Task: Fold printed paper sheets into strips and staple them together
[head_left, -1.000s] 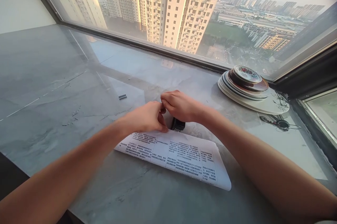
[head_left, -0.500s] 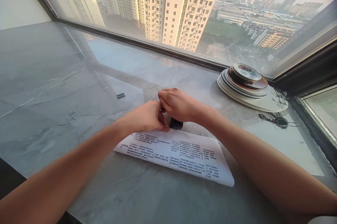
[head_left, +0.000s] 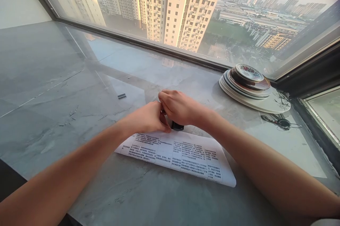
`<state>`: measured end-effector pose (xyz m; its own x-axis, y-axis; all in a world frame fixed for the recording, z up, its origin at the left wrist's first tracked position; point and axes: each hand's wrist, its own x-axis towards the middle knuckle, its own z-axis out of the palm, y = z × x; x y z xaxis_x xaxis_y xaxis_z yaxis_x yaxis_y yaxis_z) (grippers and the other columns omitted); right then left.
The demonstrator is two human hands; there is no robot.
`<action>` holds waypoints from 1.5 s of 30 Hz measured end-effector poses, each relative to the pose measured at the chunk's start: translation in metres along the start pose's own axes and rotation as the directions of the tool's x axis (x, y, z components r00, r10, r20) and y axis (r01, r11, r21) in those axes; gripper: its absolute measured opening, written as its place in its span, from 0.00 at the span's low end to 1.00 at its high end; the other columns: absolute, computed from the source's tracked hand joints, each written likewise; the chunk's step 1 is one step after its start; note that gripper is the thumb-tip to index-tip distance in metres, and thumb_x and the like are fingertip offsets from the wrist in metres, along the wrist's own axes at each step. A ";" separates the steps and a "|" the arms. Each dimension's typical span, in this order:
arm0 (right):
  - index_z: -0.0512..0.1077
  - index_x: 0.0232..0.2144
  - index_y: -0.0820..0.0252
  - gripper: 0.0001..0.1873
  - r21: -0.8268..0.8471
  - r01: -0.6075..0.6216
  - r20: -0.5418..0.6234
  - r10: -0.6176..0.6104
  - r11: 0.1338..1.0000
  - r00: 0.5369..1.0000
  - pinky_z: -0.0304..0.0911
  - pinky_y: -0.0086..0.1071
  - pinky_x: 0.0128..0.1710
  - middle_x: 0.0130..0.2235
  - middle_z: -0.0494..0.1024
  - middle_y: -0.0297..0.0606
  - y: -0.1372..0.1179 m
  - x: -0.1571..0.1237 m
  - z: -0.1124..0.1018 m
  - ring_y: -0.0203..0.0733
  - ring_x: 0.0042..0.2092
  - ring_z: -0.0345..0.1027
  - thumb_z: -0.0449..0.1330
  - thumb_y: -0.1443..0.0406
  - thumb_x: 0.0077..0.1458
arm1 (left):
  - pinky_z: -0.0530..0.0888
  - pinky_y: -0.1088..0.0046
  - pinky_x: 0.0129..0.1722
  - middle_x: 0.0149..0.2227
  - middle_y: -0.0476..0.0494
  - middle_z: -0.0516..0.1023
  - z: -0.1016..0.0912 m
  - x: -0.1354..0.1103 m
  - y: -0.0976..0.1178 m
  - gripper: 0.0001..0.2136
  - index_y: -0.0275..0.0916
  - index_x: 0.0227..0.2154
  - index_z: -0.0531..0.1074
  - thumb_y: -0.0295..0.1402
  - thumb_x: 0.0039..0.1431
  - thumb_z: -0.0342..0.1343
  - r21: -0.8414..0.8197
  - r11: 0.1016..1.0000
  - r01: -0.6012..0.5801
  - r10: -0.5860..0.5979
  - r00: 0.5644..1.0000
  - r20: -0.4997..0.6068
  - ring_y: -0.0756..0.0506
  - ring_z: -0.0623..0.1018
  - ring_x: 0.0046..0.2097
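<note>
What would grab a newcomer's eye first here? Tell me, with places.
Probably the tall towers, top centre, beyond the window. Next, mid-picture, the left hand and right hand meet, partly hiding a black object by the far edge of the paper. At right, near the window, sits a stack of plates.

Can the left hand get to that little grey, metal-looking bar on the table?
Probably yes: only grey marble-patterned tabletop shows between the left hand and the small grey, metal-looking bar. The left hand would first need to leave the right hand, though, since their fingers meet.
</note>
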<state>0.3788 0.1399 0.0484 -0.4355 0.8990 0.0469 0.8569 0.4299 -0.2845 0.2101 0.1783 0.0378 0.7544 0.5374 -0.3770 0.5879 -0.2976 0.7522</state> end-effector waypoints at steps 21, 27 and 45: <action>0.63 0.28 0.59 0.08 -0.015 -0.023 -0.061 0.022 1.000 0.998 0.50 0.34 0.34 0.33 0.73 0.38 0.002 0.000 0.008 0.38 0.31 0.58 0.49 0.69 0.60 | 0.71 0.67 0.28 0.31 0.46 0.82 0.000 0.002 0.002 0.12 0.42 0.31 0.77 0.39 0.43 0.68 0.038 0.999 0.005 -0.004 1.000 -0.019 0.41 0.80 0.33; 0.54 0.21 0.56 0.18 0.415 0.077 -0.257 0.036 0.906 0.966 0.49 0.32 0.30 0.22 0.58 0.29 0.036 0.001 -0.004 0.34 0.27 0.49 0.49 0.64 0.64 | 0.73 0.67 0.30 0.31 0.46 0.83 0.002 -0.004 0.003 0.11 0.41 0.33 0.76 0.36 0.45 0.66 -0.015 1.000 -0.021 0.021 1.000 -0.011 0.41 0.81 0.33; 0.57 0.22 0.55 0.26 0.441 0.022 -0.552 0.252 0.897 0.795 0.56 0.33 0.34 0.24 0.62 0.33 0.066 0.004 0.024 0.38 0.29 0.54 0.44 0.48 0.68 | 0.74 0.63 0.49 0.46 0.46 0.83 -0.004 -0.018 0.009 0.12 0.48 0.41 0.83 0.41 0.56 0.63 0.140 0.979 -0.151 0.168 0.978 -0.125 0.39 0.78 0.48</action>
<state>0.4272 0.1695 0.0065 0.0220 0.8692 0.4940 0.6377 0.3683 -0.6765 0.2008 0.1691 0.0530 0.8001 0.5739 -0.1746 0.5026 -0.4824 0.7174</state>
